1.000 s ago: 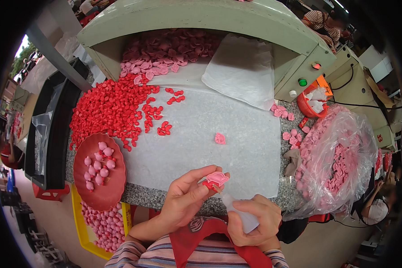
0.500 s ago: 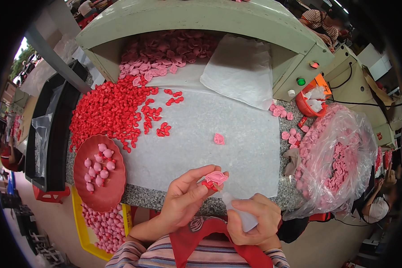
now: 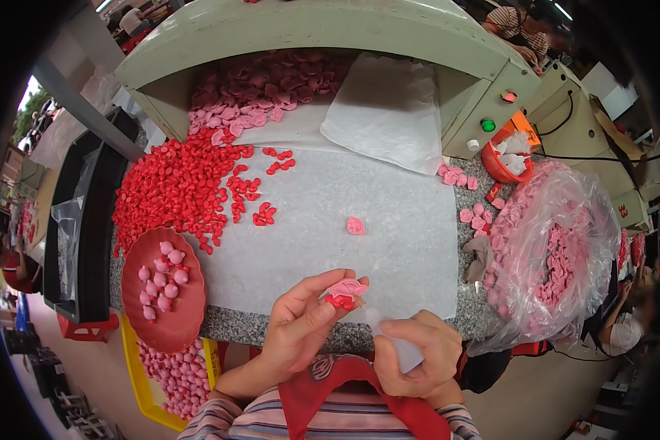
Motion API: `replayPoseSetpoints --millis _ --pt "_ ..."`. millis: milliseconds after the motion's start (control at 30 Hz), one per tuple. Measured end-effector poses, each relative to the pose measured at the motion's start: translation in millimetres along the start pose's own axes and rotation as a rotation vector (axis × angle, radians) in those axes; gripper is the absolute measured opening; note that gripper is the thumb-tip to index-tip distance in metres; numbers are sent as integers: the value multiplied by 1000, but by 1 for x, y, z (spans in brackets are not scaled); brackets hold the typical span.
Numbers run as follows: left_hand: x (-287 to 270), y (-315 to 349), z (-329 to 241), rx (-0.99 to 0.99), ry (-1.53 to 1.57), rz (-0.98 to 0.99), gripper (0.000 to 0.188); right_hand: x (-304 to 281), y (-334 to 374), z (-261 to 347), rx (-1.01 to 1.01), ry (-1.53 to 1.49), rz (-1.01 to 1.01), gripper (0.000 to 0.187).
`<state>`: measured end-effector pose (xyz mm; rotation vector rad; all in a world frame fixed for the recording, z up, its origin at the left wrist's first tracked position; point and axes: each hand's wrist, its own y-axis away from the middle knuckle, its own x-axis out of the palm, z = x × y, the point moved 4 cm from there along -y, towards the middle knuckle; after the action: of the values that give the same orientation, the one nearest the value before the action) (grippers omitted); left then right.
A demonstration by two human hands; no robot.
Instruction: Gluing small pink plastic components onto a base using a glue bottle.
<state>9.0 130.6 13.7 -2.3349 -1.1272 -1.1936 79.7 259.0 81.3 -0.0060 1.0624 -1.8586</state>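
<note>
Between the thumb and fingers of my left hand (image 3: pixel 301 323) is a small pink piece (image 3: pixel 348 287) with a red piece (image 3: pixel 340 301) against its lower side. My right hand (image 3: pixel 422 356) is wrapped round a whitish squeeze bottle (image 3: pixel 405 353). Its narrow nozzle points up at the held pieces; whether the tip touches them I cannot tell. Both hands are over the near edge of the worktop. Beyond them a single pink piece (image 3: pixel 356 225) lies on the white sheet (image 3: pixel 308 257).
Left lie a heap of red pieces (image 3: pixel 172 187), a red scalloped dish (image 3: pixel 165 323) with pink balls, and a yellow crate (image 3: pixel 130 359) below. Behind, pink pieces (image 3: pixel 264 84) lie under a green metal hood (image 3: pixel 308 33). Right are a red basket (image 3: pixel 502 169) and a plastic bag (image 3: pixel 557 257) of pink parts.
The whole view has shifted slightly. In my left hand the pink piece is tilted a little differently, with more of the red piece showing. The bottle's nozzle stays close to it.
</note>
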Motion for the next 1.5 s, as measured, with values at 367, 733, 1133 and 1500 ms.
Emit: replayPoseSetpoints --millis 367,733,1133,1500 --pt "-2 0 1 35 15 -11 38 -4 1 -3 -1 22 -29 28" --pt "-4 0 1 54 25 -18 38 -6 3 -3 10 31 -29 27" --pt "-7 -1 0 66 51 -45 39 -7 3 -3 43 20 -57 21" --pt "-7 1 -1 74 67 -35 40 -6 3 -2 57 24 -30 21"
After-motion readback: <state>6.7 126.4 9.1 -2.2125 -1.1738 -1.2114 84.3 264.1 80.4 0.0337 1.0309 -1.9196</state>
